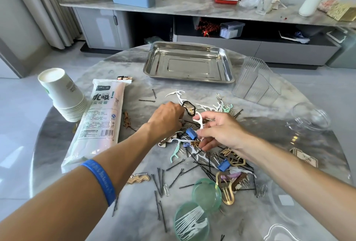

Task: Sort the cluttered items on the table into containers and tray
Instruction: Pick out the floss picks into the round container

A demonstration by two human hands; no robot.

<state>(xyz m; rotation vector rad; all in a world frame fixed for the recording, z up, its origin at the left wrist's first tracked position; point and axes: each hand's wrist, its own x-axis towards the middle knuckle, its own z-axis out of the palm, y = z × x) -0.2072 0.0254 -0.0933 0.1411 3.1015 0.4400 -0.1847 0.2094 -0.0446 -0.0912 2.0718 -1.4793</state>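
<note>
1. Clutter pile lies mid-table on the round grey marbled table: thin black wavy bobby pins, white and mint plastic floss picks, wire paper clips, two blue binder clips, flat gold and wooden cut-out pieces
2. Left hand reaches palm-down into the pile's far-left edge, fingers curled into the items; what they grip I cannot tell
3. Right hand pinches one white floss pick upright between thumb and fingertips, other fingers loosely spread
4. One shiny rectangular steel tray sits at the far side
5. One ribbed clear plastic divided holder stands right of the tray; one clear round jar lies on its side nearer
6. One round green translucent tub near the front holds white floss picks; its lid rests just beside it
7. One stack of white paper cups, upside down, and one glossy straw packet sit left
</note>
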